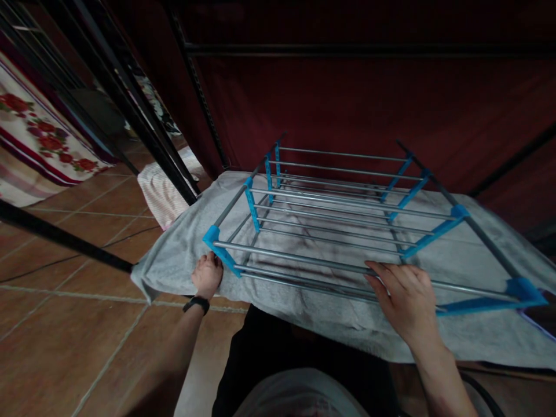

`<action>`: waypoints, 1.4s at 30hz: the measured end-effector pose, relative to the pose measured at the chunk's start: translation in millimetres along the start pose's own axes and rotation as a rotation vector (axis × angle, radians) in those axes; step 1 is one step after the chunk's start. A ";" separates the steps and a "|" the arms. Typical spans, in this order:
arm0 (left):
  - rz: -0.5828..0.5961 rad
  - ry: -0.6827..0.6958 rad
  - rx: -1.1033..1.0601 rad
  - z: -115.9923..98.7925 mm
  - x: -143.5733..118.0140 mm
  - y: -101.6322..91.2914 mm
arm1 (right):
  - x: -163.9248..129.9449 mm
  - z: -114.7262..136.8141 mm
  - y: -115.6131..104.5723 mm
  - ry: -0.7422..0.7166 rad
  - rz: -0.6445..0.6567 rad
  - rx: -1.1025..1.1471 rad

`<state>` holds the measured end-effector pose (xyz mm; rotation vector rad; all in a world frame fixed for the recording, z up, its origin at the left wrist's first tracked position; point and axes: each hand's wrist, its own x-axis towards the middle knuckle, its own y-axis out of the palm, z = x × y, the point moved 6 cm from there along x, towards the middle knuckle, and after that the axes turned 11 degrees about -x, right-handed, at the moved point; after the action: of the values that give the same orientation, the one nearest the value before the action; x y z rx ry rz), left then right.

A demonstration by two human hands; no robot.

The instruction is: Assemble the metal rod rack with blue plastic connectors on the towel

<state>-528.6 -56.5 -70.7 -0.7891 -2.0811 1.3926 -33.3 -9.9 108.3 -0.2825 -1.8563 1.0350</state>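
Note:
A shoe rack [330, 264] of grey metal tubes and blue plastic side brackets lies on a grey cloth [174, 255], its tiers one over the other. My right hand [406, 295] is closed over the front tube, right of its middle, with the thumb toward me. At the left front corner, beside and below a blue bracket [226, 255], is my left hand [207, 275], a dark band on its wrist. Its fingers are bent and drawn together against the rack's end; the fingertips are partly hidden.
Behind the rack hangs a dark red curtain [347, 104] with a black metal bar [369, 50] across it. Black posts [130, 98] stand at the left. Beyond them are a striped cloth [160, 197], a flowered blanket [43, 133] and a brown tiled floor [65, 330] with a cable.

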 end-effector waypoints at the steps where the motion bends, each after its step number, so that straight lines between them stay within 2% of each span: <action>1: 0.000 -0.010 -0.028 2.2 1.5 0.5 | -0.2 -0.1 0.2 0.000 0.000 0.001; 16: 0.074 -0.210 -0.312 33.3 24.1 7.5 | -2.9 -2.8 4.6 0.005 0.010 0.017; 21: 0.043 -0.249 -0.421 39.1 29.1 3.9 | -3.0 -2.9 5.2 -0.004 0.009 -0.006; 30: -0.051 -0.224 -0.818 55.4 25.3 9.4 | -1.4 -1.4 3.4 -0.011 0.006 -0.020; 37: -0.109 -0.178 -1.035 44.8 12.7 3.0 | -1.5 -1.0 3.1 -0.015 -0.022 -0.022; 42: -0.132 -0.164 -1.074 40.1 -2.8 -2.2 | -1.2 -0.7 2.9 -0.013 -0.023 -0.030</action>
<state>-554.7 -84.7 -82.7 -0.8883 -2.9209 0.1632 -32.7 -8.4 105.6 -0.2724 -1.8840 0.9964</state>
